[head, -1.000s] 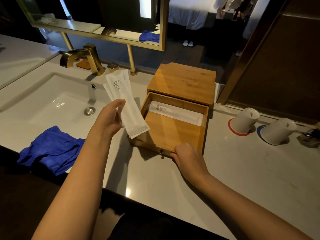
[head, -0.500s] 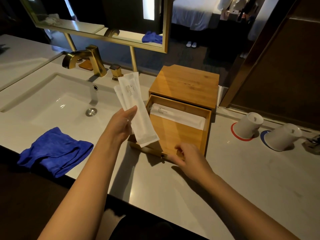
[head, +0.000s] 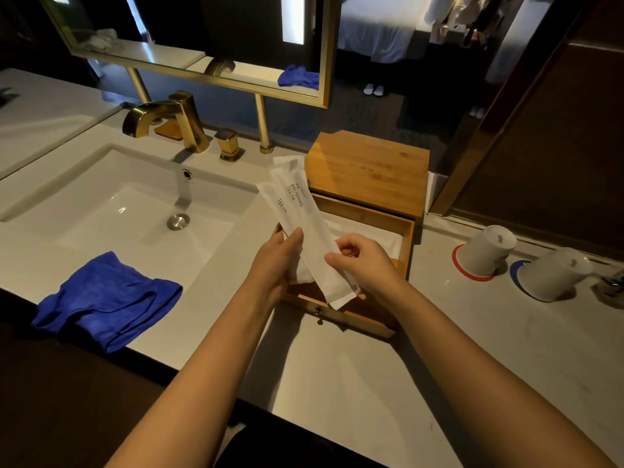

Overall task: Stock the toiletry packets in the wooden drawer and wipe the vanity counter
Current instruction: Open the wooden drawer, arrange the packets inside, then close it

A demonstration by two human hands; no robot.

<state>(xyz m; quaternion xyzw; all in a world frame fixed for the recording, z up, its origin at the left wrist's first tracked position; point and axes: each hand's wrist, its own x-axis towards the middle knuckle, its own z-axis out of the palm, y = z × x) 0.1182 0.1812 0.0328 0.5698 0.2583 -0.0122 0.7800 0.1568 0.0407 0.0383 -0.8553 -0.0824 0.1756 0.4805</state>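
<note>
Two long white toiletry packets (head: pixel 299 211), printed "BRUSHING TEETH", are held fanned above the open wooden drawer (head: pixel 371 315). My left hand (head: pixel 280 261) grips them from the left near their middle. My right hand (head: pixel 363 261) pinches the lower part of the front packet from the right. Another white packet (head: pixel 381 236) lies across the back of the drawer, partly hidden by my hands. The drawer slides out of a bamboo box (head: pixel 368 170) on the pale vanity counter (head: pixel 371 383). A crumpled blue cloth (head: pixel 108 298) lies at the counter's front left edge.
A white sink basin (head: pixel 111 211) with a gold faucet (head: pixel 169 119) fills the left. Two upturned white cups (head: pixel 486 251) (head: pixel 553 273) stand on red and blue coasters at the right. A gold-framed mirror (head: pixel 202 35) hangs behind, and a dark wall closes the right.
My right hand left the drawer's front edge and rose to take hold of the front packet. My left hand carried the packets rightward over the open drawer.
</note>
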